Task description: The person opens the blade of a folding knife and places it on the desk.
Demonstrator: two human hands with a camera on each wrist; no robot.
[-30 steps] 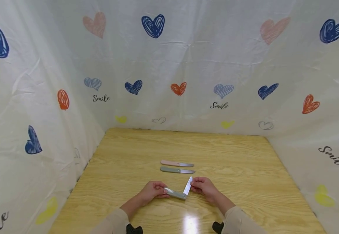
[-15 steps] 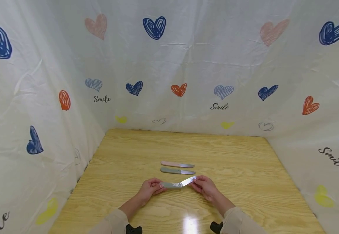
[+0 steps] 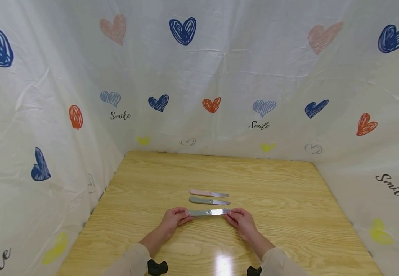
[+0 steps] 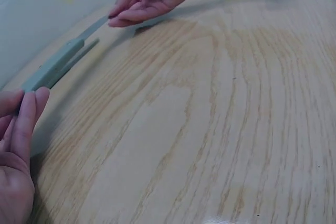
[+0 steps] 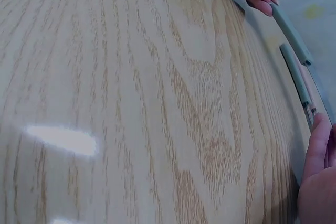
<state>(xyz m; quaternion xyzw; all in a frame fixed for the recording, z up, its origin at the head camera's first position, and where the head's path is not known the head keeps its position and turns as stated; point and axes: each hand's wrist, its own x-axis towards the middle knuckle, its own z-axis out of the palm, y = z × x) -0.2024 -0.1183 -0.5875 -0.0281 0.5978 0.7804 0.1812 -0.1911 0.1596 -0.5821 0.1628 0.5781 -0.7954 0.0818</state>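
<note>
Between both hands is a folding knife point(image 3: 200, 212) with a grey-green handle, its blade point(image 3: 217, 212) swung out in line with the handle. My left hand point(image 3: 174, 220) pinches the handle's end; in the left wrist view thumb and fingers grip the handle point(image 4: 52, 66). At the blade's tip, my right hand point(image 3: 242, 223) pinches with thumb and fingers. Just beyond lies a second green-handled knife point(image 3: 201, 200), blade out to the right. Behind that one rests a pink-handled knife point(image 3: 200, 193), opened the same way and parallel to it.
The wooden table point(image 3: 272, 184) has a light reflection near its front edge. A white curtain point(image 3: 234, 84) printed with hearts and "Smile" hangs behind it and along both sides. Dark wrist-camera mounts point(image 3: 157, 267) show at the cuffs.
The held knife's blade has swung from nearly upright to straight in line with its handle. The handle has risen and levelled, with my left hand shifting slightly left and away from me.
</note>
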